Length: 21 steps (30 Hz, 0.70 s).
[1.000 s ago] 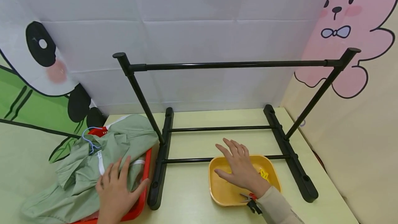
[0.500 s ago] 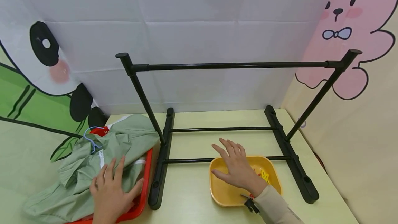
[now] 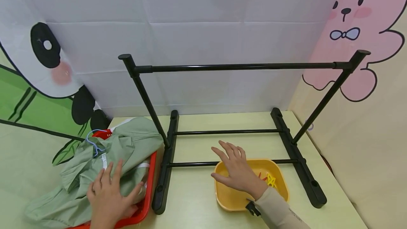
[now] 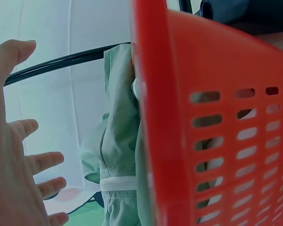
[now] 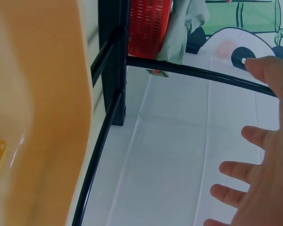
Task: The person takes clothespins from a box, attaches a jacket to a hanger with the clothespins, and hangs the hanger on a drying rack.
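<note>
My left hand [image 3: 106,195] hovers with spread fingers over a light green garment [image 3: 79,176], which lies heaped on a red basket [image 3: 148,195]. In the left wrist view a gap separates this hand [image 4: 14,155] from the garment [image 4: 120,146] and the perforated basket wall. A blue hanger hook [image 3: 92,146] sticks out of the cloth. Above the yellow tray [image 3: 222,195] is my right hand [image 3: 236,174], fingers spread and holding nothing. Small yellow clips [image 3: 270,179] and a red piece lie in the tray, partly hidden by that arm.
A black rack [image 3: 241,67] stands on the pale table [image 3: 190,193], its upright posts joined by a top bar and two low bars. The tray overlaps the front low bar in view. Behind is a white backdrop [image 3: 197,38] with cartoon animals; a wall borders the right.
Both hands have drifted slightly left, the left one also a little down. More of the tray's clips now shows beside the right wrist. Garment, basket and rack stay as they were.
</note>
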### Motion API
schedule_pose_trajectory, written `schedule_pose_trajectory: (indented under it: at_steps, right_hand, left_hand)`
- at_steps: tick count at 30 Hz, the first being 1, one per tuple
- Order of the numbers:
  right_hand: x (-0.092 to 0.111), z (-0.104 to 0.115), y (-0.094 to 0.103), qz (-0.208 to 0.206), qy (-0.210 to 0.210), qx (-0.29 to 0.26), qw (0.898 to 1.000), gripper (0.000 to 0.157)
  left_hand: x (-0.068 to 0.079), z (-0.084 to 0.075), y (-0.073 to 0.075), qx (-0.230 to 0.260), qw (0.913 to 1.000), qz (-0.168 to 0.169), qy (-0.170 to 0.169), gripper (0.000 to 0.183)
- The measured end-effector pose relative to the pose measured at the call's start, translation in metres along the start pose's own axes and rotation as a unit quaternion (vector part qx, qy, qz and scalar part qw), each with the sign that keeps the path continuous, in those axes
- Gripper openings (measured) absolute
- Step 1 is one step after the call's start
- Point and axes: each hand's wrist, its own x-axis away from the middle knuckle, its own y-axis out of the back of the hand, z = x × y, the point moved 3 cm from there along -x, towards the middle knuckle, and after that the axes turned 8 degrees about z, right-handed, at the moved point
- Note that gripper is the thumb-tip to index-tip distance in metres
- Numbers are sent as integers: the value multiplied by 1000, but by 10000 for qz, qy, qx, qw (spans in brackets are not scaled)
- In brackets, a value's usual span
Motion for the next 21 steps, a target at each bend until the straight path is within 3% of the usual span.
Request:
schedule_pose_trajectory:
  at_steps: [10, 21]
  right_hand:
    - [-7, 7, -6, 137, 70, -56, 9999, 75]
    - [-15, 13, -5, 17, 362, 44, 9993, 74]
  left_hand:
    - [1, 6, 5, -12, 9992, 235, 310, 97]
    - [-3, 14, 10, 18, 9991, -94, 402, 102]
